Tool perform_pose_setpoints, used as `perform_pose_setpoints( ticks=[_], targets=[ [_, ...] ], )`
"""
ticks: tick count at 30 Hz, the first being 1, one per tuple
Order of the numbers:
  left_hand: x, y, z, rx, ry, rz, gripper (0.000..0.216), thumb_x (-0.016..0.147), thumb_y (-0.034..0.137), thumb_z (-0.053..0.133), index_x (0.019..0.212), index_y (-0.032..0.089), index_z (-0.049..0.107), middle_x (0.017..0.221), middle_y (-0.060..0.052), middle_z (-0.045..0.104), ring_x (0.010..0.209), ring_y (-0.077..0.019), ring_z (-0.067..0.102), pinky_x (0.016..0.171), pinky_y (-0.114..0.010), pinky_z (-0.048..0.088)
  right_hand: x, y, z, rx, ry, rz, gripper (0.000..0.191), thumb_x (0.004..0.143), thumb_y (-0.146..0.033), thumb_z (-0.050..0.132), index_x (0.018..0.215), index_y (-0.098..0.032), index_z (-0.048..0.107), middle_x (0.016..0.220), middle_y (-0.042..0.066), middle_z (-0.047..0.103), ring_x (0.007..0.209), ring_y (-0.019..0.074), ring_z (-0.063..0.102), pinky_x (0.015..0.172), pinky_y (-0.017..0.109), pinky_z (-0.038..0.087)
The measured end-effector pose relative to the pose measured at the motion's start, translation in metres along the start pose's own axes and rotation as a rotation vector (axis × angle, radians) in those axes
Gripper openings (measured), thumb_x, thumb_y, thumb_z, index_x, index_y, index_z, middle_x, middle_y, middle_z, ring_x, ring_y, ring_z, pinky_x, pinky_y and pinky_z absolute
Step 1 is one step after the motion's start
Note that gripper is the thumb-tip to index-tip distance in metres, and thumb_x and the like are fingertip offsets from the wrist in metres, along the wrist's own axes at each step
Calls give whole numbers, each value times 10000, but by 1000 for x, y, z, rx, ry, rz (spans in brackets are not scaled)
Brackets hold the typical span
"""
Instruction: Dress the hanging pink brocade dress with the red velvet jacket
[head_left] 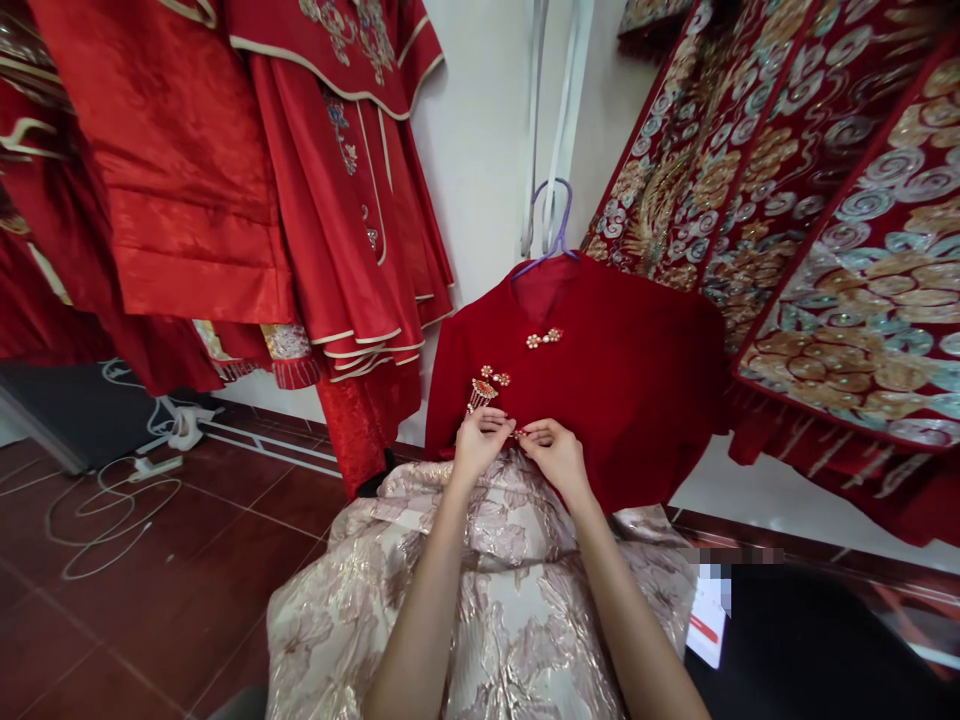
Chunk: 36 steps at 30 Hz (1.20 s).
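Observation:
A dark red velvet jacket (637,360) hangs on a purple hanger (561,222) in front of me, its lower part against a shiny pale gold floral brocade (510,610). My left hand (478,440) and my right hand (559,452) meet at the jacket's front, fingertips pinched from either side on a small jewelled frog button (517,434). Fingers partly cover it, so whether it is fastened cannot be seen. Just above my left hand lies a fan-shaped ornament with beaded tassels (482,393). Higher up, a flower-shaped frog button (544,338) spans the neck opening.
Red garments (337,200) with pale trim hang at left. A heavily embroidered red garment (825,230) hangs at right. White metal poles (551,120) stand behind the hanger. Cables (112,510) lie on the tiled floor. A lit phone (705,620) rests on a dark surface at lower right.

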<state>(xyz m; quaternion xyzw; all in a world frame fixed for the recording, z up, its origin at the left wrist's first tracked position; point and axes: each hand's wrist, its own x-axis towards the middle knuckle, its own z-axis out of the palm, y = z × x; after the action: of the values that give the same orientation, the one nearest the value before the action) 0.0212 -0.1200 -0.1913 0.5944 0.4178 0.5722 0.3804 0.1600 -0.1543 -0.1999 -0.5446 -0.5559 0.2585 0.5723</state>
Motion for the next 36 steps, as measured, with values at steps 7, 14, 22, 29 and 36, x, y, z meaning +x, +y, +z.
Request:
perform_pose_setpoints(
  ticks=[7, 14, 22, 29, 36],
  targets=[
    [34, 20, 14, -634, 135, -290, 174, 846, 233, 586, 963, 117, 641, 1125, -137, 673, 988, -145, 656, 893, -282, 503, -4, -28, -32, 306, -291, 213, 314, 587, -337, 747, 801, -125, 660, 735, 51, 688, 658, 139, 640, 641, 289, 570],
    [38, 20, 14, -828, 134, -314, 166, 758, 226, 697, 892, 129, 685, 1101, -111, 690, 999, -143, 652, 906, -247, 486, -6, -40, -53, 307, -324, 200, 340, 595, -350, 763, 839, -132, 672, 814, 76, 707, 741, 157, 659, 684, 293, 567],
    [41, 28, 14, -695, 147, -241, 103, 715, 186, 711, 768, 97, 712, 908, -111, 732, 829, -148, 685, 863, -279, 498, -5, -36, -47, 322, -330, 196, 342, 586, -358, 772, 821, -138, 655, 799, 64, 705, 728, 148, 653, 684, 291, 563],
    [50, 31, 15, -632, 162, -276, 82, 723, 160, 696, 704, 80, 693, 798, -102, 726, 745, -139, 681, 834, -295, 526, -4, -39, -51, 329, -310, 191, 343, 584, -361, 770, 819, -138, 658, 785, 63, 701, 719, 149, 650, 674, 290, 561],
    [54, 35, 14, -482, 23, -357, 182, 721, 287, 718, 744, 109, 687, 829, -97, 715, 714, -119, 658, 750, -264, 534, -5, -39, -55, 294, -325, 173, 305, 600, -334, 760, 808, -145, 641, 751, 44, 675, 707, 141, 634, 674, 293, 559]
  ],
)
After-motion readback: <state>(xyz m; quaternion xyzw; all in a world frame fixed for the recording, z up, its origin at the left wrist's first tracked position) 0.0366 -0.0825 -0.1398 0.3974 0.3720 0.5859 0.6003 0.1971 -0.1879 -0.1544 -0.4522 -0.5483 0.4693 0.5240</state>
